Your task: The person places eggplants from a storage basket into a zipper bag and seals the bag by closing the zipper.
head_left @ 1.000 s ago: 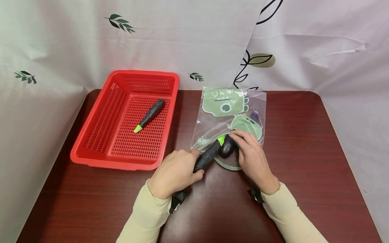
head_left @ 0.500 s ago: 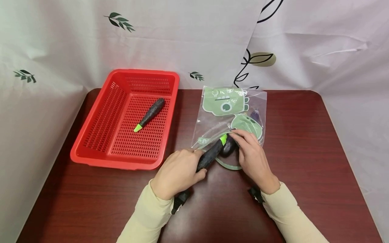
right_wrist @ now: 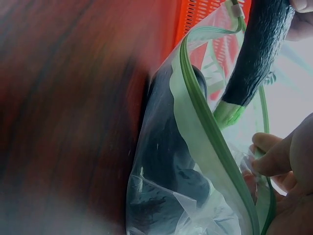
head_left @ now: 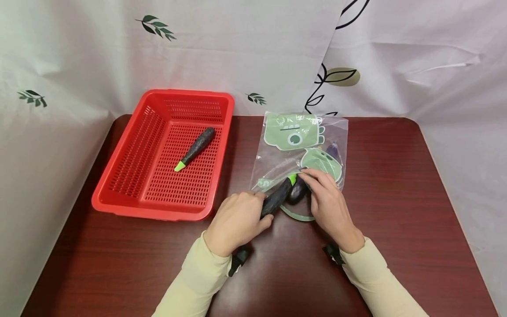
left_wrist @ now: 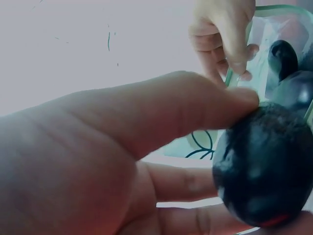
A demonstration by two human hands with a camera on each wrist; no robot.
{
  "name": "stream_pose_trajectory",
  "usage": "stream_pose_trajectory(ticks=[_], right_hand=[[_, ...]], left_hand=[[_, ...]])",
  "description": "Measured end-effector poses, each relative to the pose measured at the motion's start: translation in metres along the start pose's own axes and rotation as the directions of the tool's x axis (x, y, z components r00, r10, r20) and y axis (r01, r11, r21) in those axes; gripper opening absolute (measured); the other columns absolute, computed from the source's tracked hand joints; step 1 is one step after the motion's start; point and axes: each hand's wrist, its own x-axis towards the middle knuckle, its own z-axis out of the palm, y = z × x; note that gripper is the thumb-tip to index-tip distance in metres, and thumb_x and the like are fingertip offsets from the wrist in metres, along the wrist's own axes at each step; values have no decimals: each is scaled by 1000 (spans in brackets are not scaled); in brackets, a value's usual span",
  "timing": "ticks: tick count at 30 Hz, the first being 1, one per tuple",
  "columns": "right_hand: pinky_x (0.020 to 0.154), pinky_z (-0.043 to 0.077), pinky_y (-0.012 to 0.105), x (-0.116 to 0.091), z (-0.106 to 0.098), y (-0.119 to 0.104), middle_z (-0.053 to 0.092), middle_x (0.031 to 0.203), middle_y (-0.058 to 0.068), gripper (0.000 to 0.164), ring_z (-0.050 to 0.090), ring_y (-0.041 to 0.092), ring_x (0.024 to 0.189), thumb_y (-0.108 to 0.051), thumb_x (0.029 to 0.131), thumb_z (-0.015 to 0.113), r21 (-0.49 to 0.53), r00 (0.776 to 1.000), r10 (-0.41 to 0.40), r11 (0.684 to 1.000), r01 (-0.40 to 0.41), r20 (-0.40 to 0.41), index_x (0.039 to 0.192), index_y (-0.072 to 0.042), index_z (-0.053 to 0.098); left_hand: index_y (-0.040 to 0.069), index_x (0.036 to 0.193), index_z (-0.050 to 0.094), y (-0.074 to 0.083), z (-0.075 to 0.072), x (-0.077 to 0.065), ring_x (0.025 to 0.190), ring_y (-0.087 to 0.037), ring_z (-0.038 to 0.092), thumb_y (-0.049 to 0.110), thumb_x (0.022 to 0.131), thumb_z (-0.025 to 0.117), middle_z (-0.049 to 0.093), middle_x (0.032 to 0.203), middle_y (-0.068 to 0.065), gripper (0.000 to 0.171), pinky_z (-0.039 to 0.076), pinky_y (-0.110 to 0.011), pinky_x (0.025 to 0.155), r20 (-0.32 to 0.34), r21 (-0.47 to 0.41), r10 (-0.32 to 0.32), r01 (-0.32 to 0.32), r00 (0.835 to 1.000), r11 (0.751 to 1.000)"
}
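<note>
My left hand (head_left: 239, 220) grips a dark zucchini (head_left: 276, 199) near one end. Its bright green tip is at the mouth of a clear zip bag (head_left: 273, 166) printed with green cartoon shapes. In the right wrist view, that zucchini (right_wrist: 259, 54) slants down with its tip between the bag's green-edged sides. My right hand (head_left: 330, 204) pinches the upper edge of the bag's mouth and holds it apart. A glossy dark eggplant (head_left: 297, 193) lies inside, partly hidden by the bag and my right fingers. Dark vegetables (right_wrist: 164, 132) also show through the plastic in the right wrist view.
A red perforated basket (head_left: 215, 187) stands on the left of the brown table (head_left: 396, 185). A second zucchini (head_left: 196, 147) with a green tip lies in it. Behind the table hangs a pale cloth (head_left: 222, 48) with leaf prints.
My left hand has moved a little right and away from me, bringing the zucchini's green tip further into the bag's mouth. My right hand and the bag have stayed almost still.
</note>
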Motion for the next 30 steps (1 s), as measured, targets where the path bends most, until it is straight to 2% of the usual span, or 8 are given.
stream_pose_trajectory(ticks=[7,14,22,30], right_hand=[[94,44,44,0,0,0,63,127,15,44,58,34,107,20,88,48,-2,1000,2,1000,-2,5,123,3,68],[93,45,45,-1,0,0,63,127,15,43,58,34,108,19,89,48,-7,1000,10,1000,-10,13,123,3,68],[93,45,45,-1,0,1,63,127,16,42,58,34,108,18,89,48,-11,1000,13,1000,-13,16,123,3,67],[93,45,46,-1,1,1,63,127,16,42,58,34,107,18,89,48,-7,1000,9,1000,-9,11,123,3,68]], left_hand=[[14,71,58,5,8,5,53,-31,61,34,77,80,57,60,-2,31,42,-42,44,-64,25,-27,29,998,999],[10,74,63,8,14,9,55,-31,63,34,77,80,61,65,-4,30,42,-42,44,-87,18,-51,53,995,998],[9,77,66,12,19,11,54,-31,63,36,77,82,64,69,-4,31,46,-43,45,-119,53,-56,63,991,997],[9,85,70,16,22,13,58,-34,65,44,78,84,69,77,-7,38,47,-45,48,-142,2,-106,107,984,994]])
